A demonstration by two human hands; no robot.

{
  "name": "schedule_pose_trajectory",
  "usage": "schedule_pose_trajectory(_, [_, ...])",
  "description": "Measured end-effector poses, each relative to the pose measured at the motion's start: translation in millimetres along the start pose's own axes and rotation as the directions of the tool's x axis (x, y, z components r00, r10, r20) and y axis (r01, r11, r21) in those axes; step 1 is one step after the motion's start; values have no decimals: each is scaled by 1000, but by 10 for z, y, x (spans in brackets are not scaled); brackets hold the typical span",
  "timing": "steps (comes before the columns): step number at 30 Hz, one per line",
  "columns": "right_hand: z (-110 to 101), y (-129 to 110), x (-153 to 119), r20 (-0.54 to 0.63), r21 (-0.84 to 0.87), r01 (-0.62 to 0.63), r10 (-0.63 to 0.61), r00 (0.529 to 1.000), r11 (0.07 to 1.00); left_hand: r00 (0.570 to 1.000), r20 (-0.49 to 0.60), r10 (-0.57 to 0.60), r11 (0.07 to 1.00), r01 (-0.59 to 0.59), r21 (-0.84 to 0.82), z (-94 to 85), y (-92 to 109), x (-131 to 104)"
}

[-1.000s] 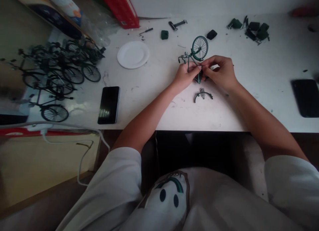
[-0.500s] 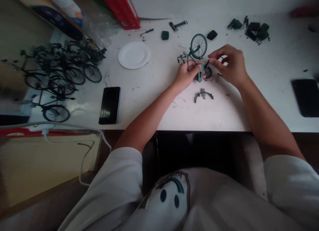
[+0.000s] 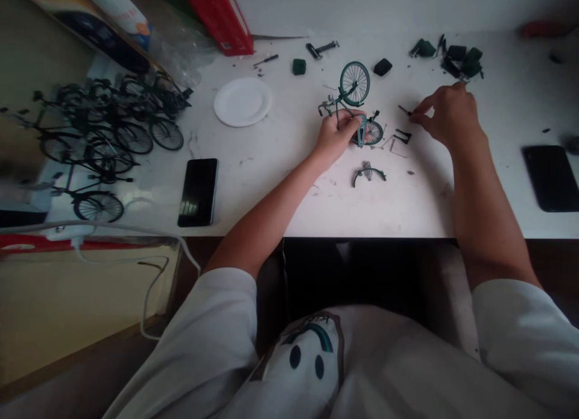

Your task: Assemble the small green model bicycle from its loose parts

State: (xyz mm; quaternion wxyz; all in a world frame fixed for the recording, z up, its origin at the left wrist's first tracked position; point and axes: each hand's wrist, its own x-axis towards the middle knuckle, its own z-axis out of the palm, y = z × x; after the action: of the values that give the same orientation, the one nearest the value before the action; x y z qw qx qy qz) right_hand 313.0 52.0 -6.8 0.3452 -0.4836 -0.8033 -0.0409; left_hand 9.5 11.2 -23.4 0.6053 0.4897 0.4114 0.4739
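Seemingly at a steadying step, the left hand (image 3: 335, 137) pinches the bike (image 3: 362, 133) near centre; farther right, the right hand (image 3: 452, 116) pinches a thin tool (image 3: 404, 110). Moving either calls for light fingers.

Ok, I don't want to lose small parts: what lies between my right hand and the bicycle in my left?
Head view: a small black part and thin pieces on the table, plus the slim tool in your right hand.

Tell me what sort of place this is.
Probably a small workbench for putting together model bicycles: the left hand holds a green model bicycle, loose dark green parts lie at the back, and several model bicycles stand or lie together at the left.
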Motion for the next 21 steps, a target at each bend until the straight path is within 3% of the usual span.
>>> schedule_pose_trajectory(3, [46, 11, 11, 49, 45, -128, 126, 991, 991, 999, 6, 46, 999, -46, 2, -17, -10, 16])
schedule_pose_trajectory(6, [41, -106, 39, 17, 90, -164, 163, 986, 982, 996, 19, 82, 997, -82, -14, -36, -12, 28])
schedule_pose_trajectory(13, [67, -690, 96, -167, 287, -50, 102, 981, 957, 998, -15, 67, 996, -67, -64, -47, -20, 46])
schedule_pose_trajectory(17, [117, -1035, 48, -181, 343, 11, 54, 982, 939, 999, -36, 32, 996, -35, -78, -45, -16, 51])
schedule_pose_trajectory(21, [114, -1186, -9, -122, 352, 27, 17, 992, 936, 996, -86, 29, 996, -35, -78, -61, 2, 52])
